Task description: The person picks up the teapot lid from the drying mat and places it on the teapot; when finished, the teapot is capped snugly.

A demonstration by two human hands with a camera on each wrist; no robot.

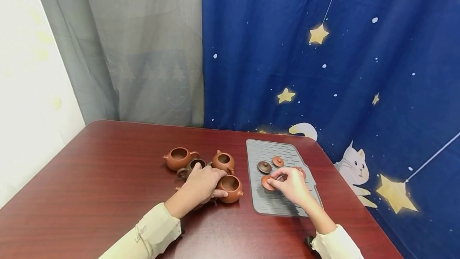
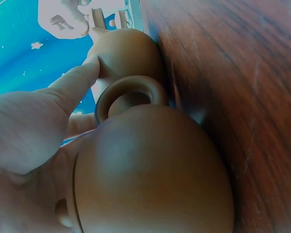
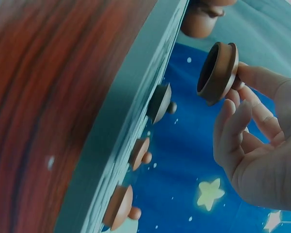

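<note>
My left hand (image 1: 203,183) reaches over a group of small clay teapots and holds the front right reddish-brown teapot (image 1: 234,195), its thumb against the side. That pot's top is uncovered. Under the left palm, in the left wrist view, a nearer teapot (image 2: 155,170) shows a lid knob at its rim. My right hand (image 1: 292,185) pinches a reddish-brown teapot lid (image 3: 220,73) by its knob, raised off the grey mat (image 1: 258,205). On the mat lie a dark lid (image 1: 264,167), a small orange lid (image 1: 278,161) and another orange lid (image 3: 119,208).
Behind the left hand stand a lidless reddish teapot (image 1: 177,163), a dark teapot (image 1: 184,172) partly hidden by the hand, and a smaller reddish teapot (image 1: 219,162). The dark red table (image 1: 108,179) meets a blue star curtain (image 1: 251,71) at the back.
</note>
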